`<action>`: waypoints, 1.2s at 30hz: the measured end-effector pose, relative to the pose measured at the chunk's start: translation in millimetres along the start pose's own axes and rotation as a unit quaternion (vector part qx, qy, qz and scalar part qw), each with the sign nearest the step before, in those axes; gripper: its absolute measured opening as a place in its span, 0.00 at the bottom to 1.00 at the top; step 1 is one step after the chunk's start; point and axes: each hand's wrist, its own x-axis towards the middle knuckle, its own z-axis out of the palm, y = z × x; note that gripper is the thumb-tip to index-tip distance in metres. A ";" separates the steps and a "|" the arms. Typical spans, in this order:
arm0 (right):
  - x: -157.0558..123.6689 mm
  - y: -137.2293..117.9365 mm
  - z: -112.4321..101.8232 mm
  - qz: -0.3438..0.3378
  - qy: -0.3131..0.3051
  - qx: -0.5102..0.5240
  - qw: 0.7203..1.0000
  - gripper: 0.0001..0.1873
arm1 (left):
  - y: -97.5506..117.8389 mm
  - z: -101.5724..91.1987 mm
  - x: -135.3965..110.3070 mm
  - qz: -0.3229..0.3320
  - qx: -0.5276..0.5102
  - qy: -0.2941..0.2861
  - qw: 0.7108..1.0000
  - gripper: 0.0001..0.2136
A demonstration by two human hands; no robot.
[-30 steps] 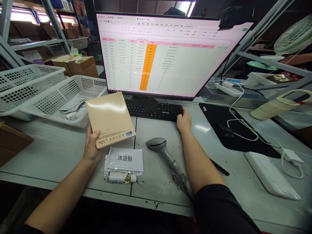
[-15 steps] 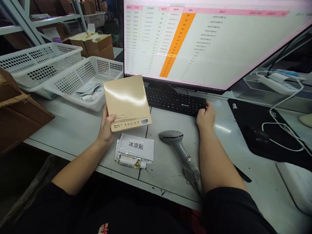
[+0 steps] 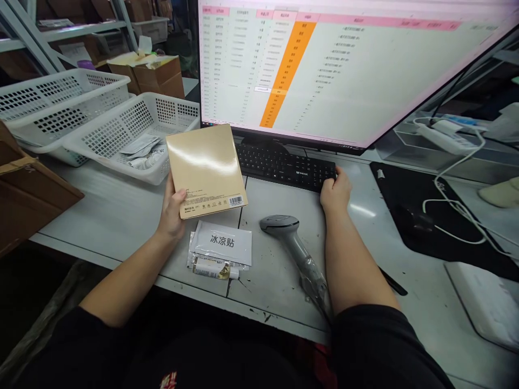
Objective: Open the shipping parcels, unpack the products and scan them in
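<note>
My left hand point(image 3: 173, 208) is closed on the left edge of a flat gold box point(image 3: 205, 167), thumb on its front. Fine print and a barcode run along the box's lower edge. My right hand point(image 3: 336, 192) grips the right end of a black keyboard point(image 3: 279, 166), its fingertips partly hidden. Below the box lie a white sachet with black characters point(image 3: 223, 240) and a small labelled tube with a white cap point(image 3: 211, 267). A grey handheld barcode scanner point(image 3: 290, 235) rests on the table between my forearms.
A monitor point(image 3: 365, 75) showing a spreadsheet stands behind the keyboard. White plastic baskets point(image 3: 141, 116), one holding sachets, and cardboard boxes point(image 3: 160, 75) are at the left. On the right lie a black mat point(image 3: 409, 232), a mouse point(image 3: 416, 218) and white cables point(image 3: 456, 204).
The whole view has shifted slightly, so everything appears a little further left. Both hands keep their holds on the box and the keyboard.
</note>
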 end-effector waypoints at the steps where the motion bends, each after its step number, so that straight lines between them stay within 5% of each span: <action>1: -0.1 0.1 0.1 0.001 0.000 0.000 1.000 0.34 | 0.0 0.1 0.0 -0.001 -0.001 0.001 1.000 0.28; 36: 5.7 17.0 8.5 -0.016 0.020 0.016 1.000 0.34 | -1.3 -1.2 -0.2 0.015 0.021 -0.012 1.000 0.26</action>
